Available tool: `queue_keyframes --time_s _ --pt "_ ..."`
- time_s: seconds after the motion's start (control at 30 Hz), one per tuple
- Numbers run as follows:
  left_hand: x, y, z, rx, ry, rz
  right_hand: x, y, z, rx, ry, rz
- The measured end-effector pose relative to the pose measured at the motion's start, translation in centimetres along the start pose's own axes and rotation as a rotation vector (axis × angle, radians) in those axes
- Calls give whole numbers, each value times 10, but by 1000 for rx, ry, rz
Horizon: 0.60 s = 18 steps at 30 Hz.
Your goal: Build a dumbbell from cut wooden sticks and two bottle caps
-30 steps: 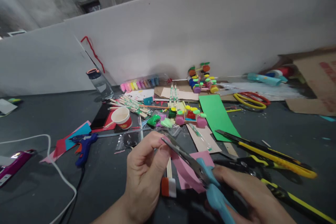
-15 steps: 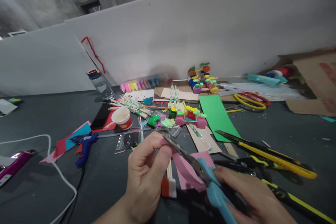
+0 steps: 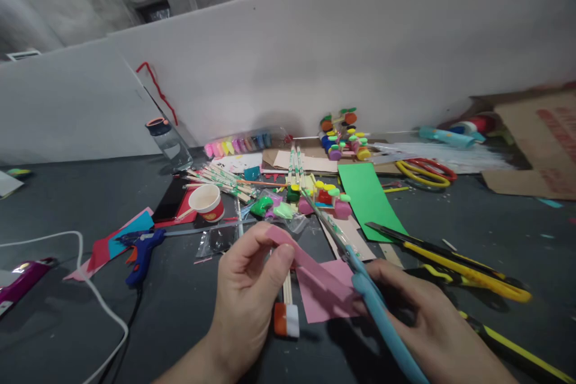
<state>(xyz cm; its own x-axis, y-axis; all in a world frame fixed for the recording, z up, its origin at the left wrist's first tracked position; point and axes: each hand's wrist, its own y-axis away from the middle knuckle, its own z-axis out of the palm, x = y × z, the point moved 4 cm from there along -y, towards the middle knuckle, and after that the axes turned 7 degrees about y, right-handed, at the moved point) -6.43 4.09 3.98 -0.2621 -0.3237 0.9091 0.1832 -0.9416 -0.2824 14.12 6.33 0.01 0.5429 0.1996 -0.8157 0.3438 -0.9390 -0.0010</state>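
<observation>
My left hand pinches one end of a narrow pink paper strip between thumb and fingers. The strip slants down to the right, toward the fingers of my right hand; whether they touch it I cannot tell. That hand is wrapped round the light-blue handles of a pair of scissors, whose blades point up and away with their edges together. Beneath the strip lies a square of pink paper. Beside my left wrist, thin sticks end in an orange-and-white block.
A blue glue gun and a paper cup lie to the left, near a water bottle. Green card, a yellow cutter knife and yellow-handled scissors are right. Colourful clay models stand by the white partition.
The scissor blades have left the strip's end at my left fingertips and swung to the right, pointing more upward. More of the pink strip shows between my hands.
</observation>
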Motion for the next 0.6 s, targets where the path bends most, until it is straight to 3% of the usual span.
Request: queue_keyframes --time_s 0.17,0.4,0.6 --pt "-4 -3 -2 33 105 -56 8 1 1 -35 -205 74" --pt "-5 -6 -5 136 229 -123 24 10 4 -13 -279 114" --pt "-3 -14 -10 297 417 -52 13 6 6 29 -98 -35"
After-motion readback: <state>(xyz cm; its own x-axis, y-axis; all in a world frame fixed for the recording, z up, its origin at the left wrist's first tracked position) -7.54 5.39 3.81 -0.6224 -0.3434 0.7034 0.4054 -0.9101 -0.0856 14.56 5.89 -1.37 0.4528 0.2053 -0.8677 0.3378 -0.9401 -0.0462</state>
